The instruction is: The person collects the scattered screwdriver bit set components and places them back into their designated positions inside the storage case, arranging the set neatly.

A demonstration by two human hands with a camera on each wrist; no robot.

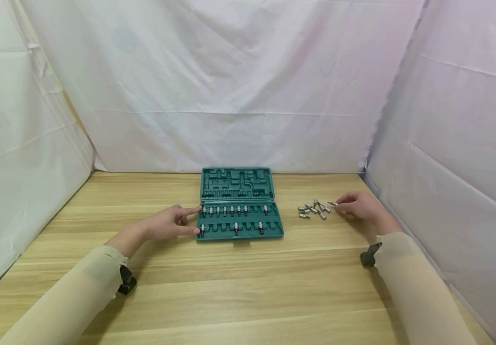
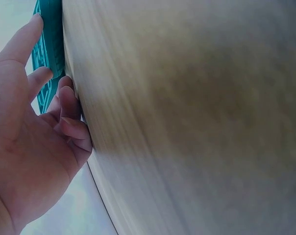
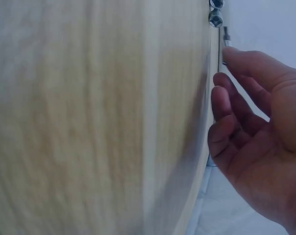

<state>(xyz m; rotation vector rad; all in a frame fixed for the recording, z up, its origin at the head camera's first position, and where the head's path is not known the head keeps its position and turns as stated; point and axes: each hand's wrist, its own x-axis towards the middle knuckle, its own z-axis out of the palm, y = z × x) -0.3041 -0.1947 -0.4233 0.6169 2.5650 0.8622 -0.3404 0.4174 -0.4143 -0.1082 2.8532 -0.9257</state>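
An opened green socket case [image 1: 235, 218] lies on the table, with silver bit sockets [image 1: 232, 211] in its back row and 3 in its front row. My left hand [image 1: 166, 223] rests at the case's left edge, thumb and index finger stretched out to touch it; the other fingers curl under in the left wrist view. To the right, my right hand [image 1: 360, 206] pinches a bit socket [image 3: 227, 36] between thumb and fingertips, its dark tip pointing away from the hand. Beside that hand lies a loose pile of bit sockets [image 1: 311, 209].
The case's lid [image 1: 237, 183] leans back behind its tray, with moulded recesses inside. White curtains [image 1: 231, 96] enclose the wooden table [image 1: 239, 287] at the back and both sides. A black wrist device [image 1: 127, 280] sits at the left sleeve.
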